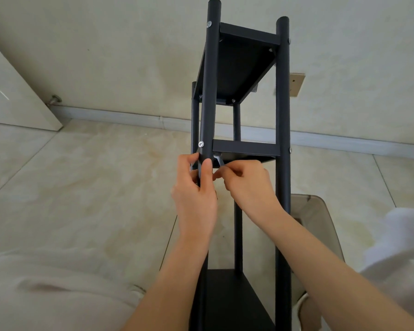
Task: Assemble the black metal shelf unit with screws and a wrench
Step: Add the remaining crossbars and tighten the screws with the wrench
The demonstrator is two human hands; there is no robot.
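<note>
The black metal shelf unit (282,115) lies stretched away from me over the tiled floor, its round posts running up the middle of the view. My left hand (195,194) grips the near-left post (209,91) just below the middle shelf (245,148). My right hand (247,185) pinches a small silver wrench (219,160), whose tip sits at a screw under that shelf's corner. A silver screw head (201,144) shows on the post's left side at the same height. More screws show at the far shelf (237,68).
A beige wall with a grey baseboard (105,114) runs behind the unit, and a socket plate (296,84) sits on the wall at the right. A door (14,96) stands at the left. A brownish translucent object (320,225) lies on the floor at the right. My legs in pale clothing fill both lower corners.
</note>
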